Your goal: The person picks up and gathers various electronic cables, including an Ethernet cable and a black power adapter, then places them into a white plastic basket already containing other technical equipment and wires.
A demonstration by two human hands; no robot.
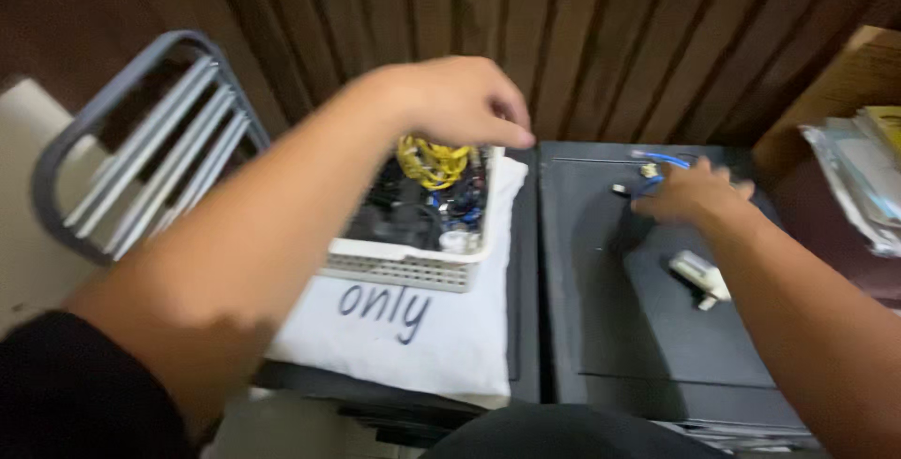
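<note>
The left hand (460,102) hovers with loosely curled fingers, holding nothing, over a white slotted plastic basket (404,267) of tangled yellow and black cables (430,163): light, limp, best lifted by the bundle. The right hand (690,194) presses on a thin blue cable (668,159) on the black table (601,328); its grip cannot be told.

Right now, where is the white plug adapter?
In the head view, the white plug adapter lies on the black cabinet top, right of centre, just below the right hand.
</note>
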